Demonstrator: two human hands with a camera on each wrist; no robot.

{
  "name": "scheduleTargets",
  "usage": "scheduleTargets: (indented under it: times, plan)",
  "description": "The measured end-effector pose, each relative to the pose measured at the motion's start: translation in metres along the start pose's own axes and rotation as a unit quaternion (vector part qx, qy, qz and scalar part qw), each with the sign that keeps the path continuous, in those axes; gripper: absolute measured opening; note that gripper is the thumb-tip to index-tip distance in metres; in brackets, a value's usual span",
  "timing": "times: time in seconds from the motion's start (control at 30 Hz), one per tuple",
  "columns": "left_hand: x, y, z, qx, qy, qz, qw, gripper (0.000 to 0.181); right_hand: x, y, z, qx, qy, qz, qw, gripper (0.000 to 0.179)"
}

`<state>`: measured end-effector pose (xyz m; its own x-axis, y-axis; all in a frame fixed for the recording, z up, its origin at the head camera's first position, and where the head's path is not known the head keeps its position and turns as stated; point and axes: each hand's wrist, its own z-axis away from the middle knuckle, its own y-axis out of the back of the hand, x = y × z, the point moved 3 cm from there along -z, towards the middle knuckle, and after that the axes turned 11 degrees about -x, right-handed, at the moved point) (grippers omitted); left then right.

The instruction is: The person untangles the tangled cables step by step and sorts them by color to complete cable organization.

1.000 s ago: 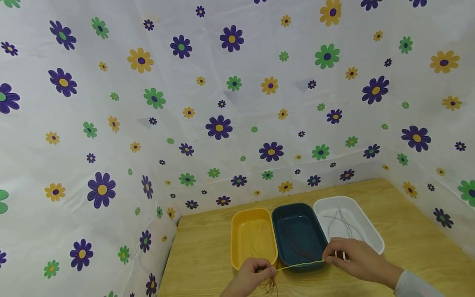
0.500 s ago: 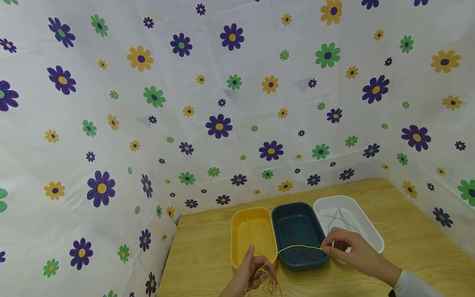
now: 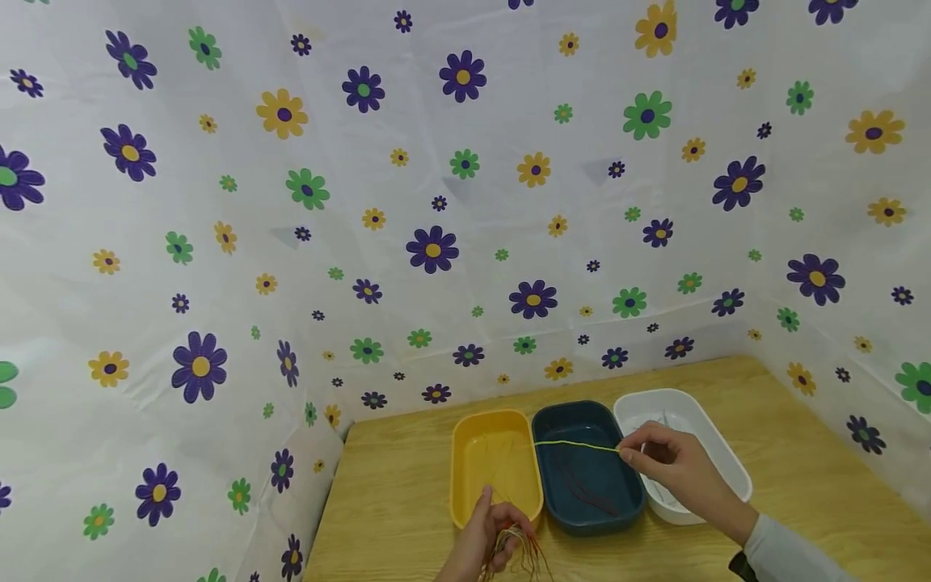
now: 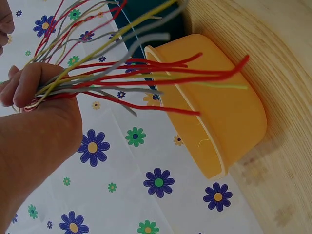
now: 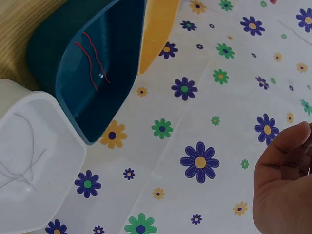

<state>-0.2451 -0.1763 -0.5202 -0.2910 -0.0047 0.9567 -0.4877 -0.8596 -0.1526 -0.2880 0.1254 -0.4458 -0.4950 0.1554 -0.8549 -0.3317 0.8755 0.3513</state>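
My right hand (image 3: 672,469) pinches one end of a yellow string (image 3: 578,444) between thumb and fingertips. That string stretches leftward above the dark blue tray (image 3: 582,416), its far end over the yellow tray (image 3: 460,477). Lower left, my left hand (image 3: 483,533) holds a bundle of red, grey and yellow strings (image 4: 141,73), whose ends fan out from the fist in the left wrist view. Red strings (image 5: 91,61) lie in the blue tray. Inside the white tray (image 5: 63,126) are grey strings (image 5: 31,156). Thin yellow strands (image 4: 204,140) show in the yellow tray.
The three trays stand side by side on a wood-grain table (image 3: 393,477). A white flower-patterned cloth (image 3: 407,307) encloses the table at the back and both sides.
The right hand has drawn the yellow string away from the left hand's bundle and lifted it up over the blue tray. The left thumb rose as its fingers loosened around the bundle.
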Motion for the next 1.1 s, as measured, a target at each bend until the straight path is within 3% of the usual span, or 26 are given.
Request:
scheduleTargets:
  times: [0.17, 0.27, 0.37, 0.43, 0.5, 0.63, 0.8, 0.87, 0.93, 1.1]
  plan:
    - [-0.001, 0.001, 0.004, 0.032, -0.007, -0.02, 0.9993, 0.061, 0.006, -0.007, -0.018, 0.043, -0.035, 0.038, 0.9977, 0.005]
    - [-0.001, -0.001, 0.007, 0.012, -0.035, -0.039, 0.9986, 0.051, 0.018, -0.019, -0.03, 0.066, -0.032, 0.088, 0.9934, 0.002]
    - [-0.002, -0.005, 0.008, -0.023, -0.066, -0.043, 0.9966, 0.046, 0.032, -0.036, -0.042, 0.079, -0.003, 0.178, 0.9808, 0.008]
    - [-0.003, -0.008, 0.009, -0.04, -0.078, -0.051, 0.9949, 0.046, 0.039, -0.051, -0.049, 0.075, 0.022, 0.25, 0.9651, 0.013]
    - [-0.004, -0.01, 0.01, -0.047, -0.08, -0.059, 0.994, 0.046, 0.046, -0.067, -0.056, 0.058, 0.039, 0.313, 0.9472, 0.016]
    - [-0.002, -0.012, 0.011, -0.05, -0.081, -0.061, 0.9936, 0.047, 0.056, -0.097, -0.071, -0.008, 0.041, 0.387, 0.9212, 0.016]
    - [0.005, -0.016, 0.013, -0.063, -0.084, -0.059, 0.9927, 0.047, 0.071, -0.124, -0.081, -0.1, 0.031, 0.425, 0.8989, 0.015]
    - [0.008, -0.017, 0.014, -0.064, -0.087, -0.064, 0.9921, 0.046, 0.074, -0.133, -0.082, -0.124, 0.036, 0.427, 0.895, 0.014]
    - [0.012, -0.017, 0.015, -0.061, -0.088, -0.07, 0.9917, 0.044, 0.076, -0.141, -0.083, -0.146, 0.035, 0.415, 0.8974, 0.015]
    - [0.015, -0.014, 0.02, -0.059, -0.088, -0.087, 0.9906, 0.043, 0.067, -0.152, -0.084, -0.211, 0.001, 0.317, 0.9247, 0.022]
